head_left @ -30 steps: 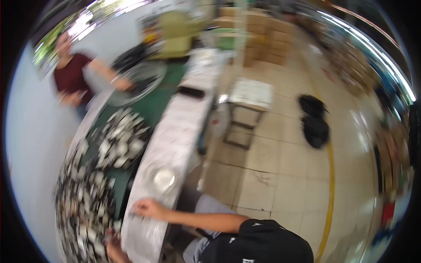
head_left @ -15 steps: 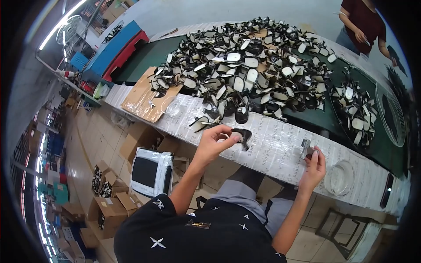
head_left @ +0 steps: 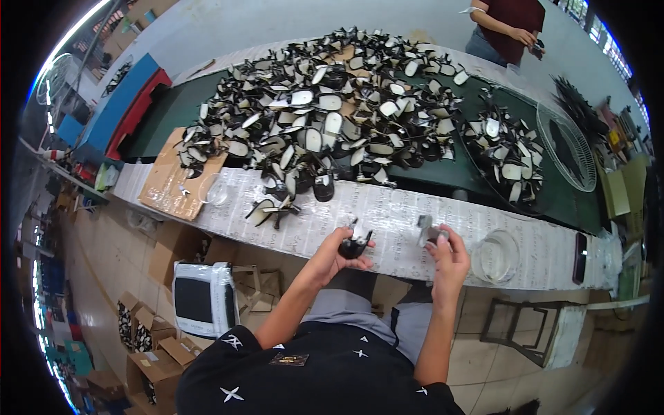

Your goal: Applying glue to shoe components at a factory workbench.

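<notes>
My left hand (head_left: 337, 256) is closed round a curved black piece (head_left: 355, 246) with a pale part, shaped like a shoe heel. It is held above the front edge of the wrapped table (head_left: 408, 207). To its right, my right hand (head_left: 449, 257) pinches a small grey metal-looking tool (head_left: 426, 228), its exact kind unclear. The two hands are apart, and the tool does not touch the black piece. Beyond them, a big heap of similar black and white pieces (head_left: 328, 104) covers the green belt. A few loose pieces (head_left: 271, 209) lie on the near table strip.
A round clear tub (head_left: 495, 257) stands right of my right hand, with a dark phone (head_left: 579, 257) farther right. At left are a cardboard sheet (head_left: 166, 187) and a small clear cup (head_left: 216, 191). A wire basket (head_left: 567, 149) and another person (head_left: 508, 31) are at far right.
The view has swung right. My left hand has turned palm-up and drawn nearer, with the black piece now upturned in its fingers. My right hand still grips the grey tool.
</notes>
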Motion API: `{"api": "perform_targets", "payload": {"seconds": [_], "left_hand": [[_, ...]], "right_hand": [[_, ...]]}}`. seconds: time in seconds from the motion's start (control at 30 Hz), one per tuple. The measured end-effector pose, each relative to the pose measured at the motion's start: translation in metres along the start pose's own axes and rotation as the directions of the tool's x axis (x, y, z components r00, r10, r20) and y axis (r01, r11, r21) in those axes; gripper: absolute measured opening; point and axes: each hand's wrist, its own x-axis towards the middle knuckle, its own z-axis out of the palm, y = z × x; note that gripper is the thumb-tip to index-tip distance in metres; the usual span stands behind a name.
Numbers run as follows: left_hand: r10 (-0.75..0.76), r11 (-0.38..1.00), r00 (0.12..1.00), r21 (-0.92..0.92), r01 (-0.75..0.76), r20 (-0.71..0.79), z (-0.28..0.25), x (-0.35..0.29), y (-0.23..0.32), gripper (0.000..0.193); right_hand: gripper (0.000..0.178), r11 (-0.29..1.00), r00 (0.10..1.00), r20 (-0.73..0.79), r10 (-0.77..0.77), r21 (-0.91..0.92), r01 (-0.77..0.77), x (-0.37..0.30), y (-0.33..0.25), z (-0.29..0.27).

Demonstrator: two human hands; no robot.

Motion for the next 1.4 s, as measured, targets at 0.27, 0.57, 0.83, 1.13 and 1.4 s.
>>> {"api": "perform_targets", "payload": {"seconds": [0.27, 0.57, 0.83, 1.13, 1.4], "left_hand": [[0.031, 0.990, 0.982, 0.133, -0.056, 0.184, 0.021, 0.005, -0.021, 0.034], [0.079, 0.988, 0.972, 0.111, -0.106, 0.219, 0.025, 0.005, -0.026, 0.029], [0.061, 0.990, 0.970, 0.111, -0.089, 0.234, 0.033, -0.002, -0.023, 0.031], [0.037, 0.986, 0.960, 0.146, -0.081, 0.278, 0.037, -0.001, -0.021, 0.031], [0.030, 0.985, 0.958, 0.154, -0.077, 0.284, 0.042, -0.002, -0.021, 0.028]], "right_hand": [[0.025, 0.813, 0.928, 0.171, -0.332, -0.447, 0.373, -0.051, -0.033, 0.015], [0.028, 0.494, 0.833, 0.354, -0.426, -0.680, 0.542, -0.066, -0.031, 0.026], [0.027, 0.501, 0.852, 0.350, -0.388, -0.696, 0.514, -0.071, -0.023, 0.028], [0.023, 0.974, 0.986, 0.120, -0.113, -0.181, 0.133, -0.066, -0.016, 0.012], [0.022, 0.911, 0.963, 0.063, -0.262, -0.312, 0.269, -0.060, -0.019, -0.002]]}}
